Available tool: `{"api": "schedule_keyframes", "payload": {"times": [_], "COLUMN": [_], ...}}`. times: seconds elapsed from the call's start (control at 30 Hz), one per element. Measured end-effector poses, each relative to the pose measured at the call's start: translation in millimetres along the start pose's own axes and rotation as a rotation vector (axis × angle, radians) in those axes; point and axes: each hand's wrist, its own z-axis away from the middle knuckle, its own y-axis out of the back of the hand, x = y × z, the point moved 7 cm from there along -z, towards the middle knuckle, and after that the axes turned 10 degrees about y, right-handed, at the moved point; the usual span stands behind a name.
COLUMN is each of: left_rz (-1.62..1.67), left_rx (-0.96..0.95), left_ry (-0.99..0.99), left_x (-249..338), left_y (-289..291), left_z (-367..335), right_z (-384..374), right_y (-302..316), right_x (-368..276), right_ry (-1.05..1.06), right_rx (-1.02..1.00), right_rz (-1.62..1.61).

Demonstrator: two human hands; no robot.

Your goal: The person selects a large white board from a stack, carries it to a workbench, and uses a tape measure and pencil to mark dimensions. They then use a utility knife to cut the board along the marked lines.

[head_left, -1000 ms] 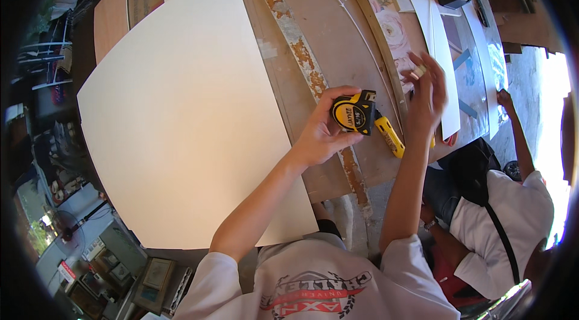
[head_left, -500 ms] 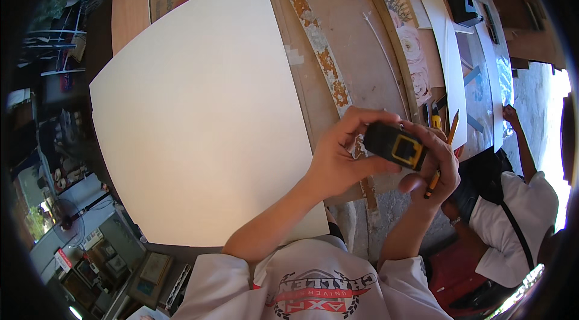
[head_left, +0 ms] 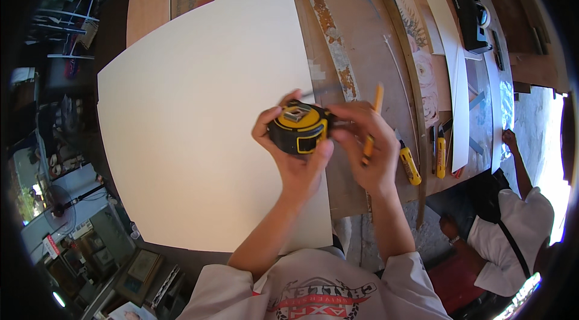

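In the head view, a black tape dispenser (head_left: 467, 23) at the table's far right holds a pale roll of tape (head_left: 485, 17). The left hand (head_left: 292, 166) has its fingers and thumb curled around a yellow-and-black tape measure (head_left: 300, 129), held above the right edge of a large white sheet (head_left: 199, 121). The right hand (head_left: 373, 148), fingers bent and nearly closed, meets the tape measure's side, a yellow pencil (head_left: 378, 100) tucked between them; blur hides whether they grip the tape measure. Beneath lies a worn brown table (head_left: 359, 24), with two yellow cutters (head_left: 411, 167) (head_left: 441, 158) near a long wooden strip (head_left: 416, 103) and a flower-printed panel (head_left: 426, 79). A co-worker (head_left: 520, 232) in a white shirt is at right; a fan (head_left: 58, 206) and picture frames (head_left: 139, 272) stand in the dim room at left.
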Motion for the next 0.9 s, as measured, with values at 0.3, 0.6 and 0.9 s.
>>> {"api": "schedule_keyframes", "payload": {"times": [0.3, 0.6, 0.9], "left_rz": [-0.634, -0.971, -1.184], "left_rx": [0.526, 0.596, 0.666], "left_ry": [-0.310, -0.397, -0.373], "left_x": [35, 19, -11], "left_y": [135, 153, 137], "left_z": [-66, -142, -148], "right_z": [-49, -100, -90], "right_y": [-65, -64, -62], "right_x": [100, 189, 175], "right_ry": [-0.005, 0.074, 0.173], "right_rx": [-0.284, -0.037, 0.057], "right_rz": [-0.027, 0.427, 0.338]}}
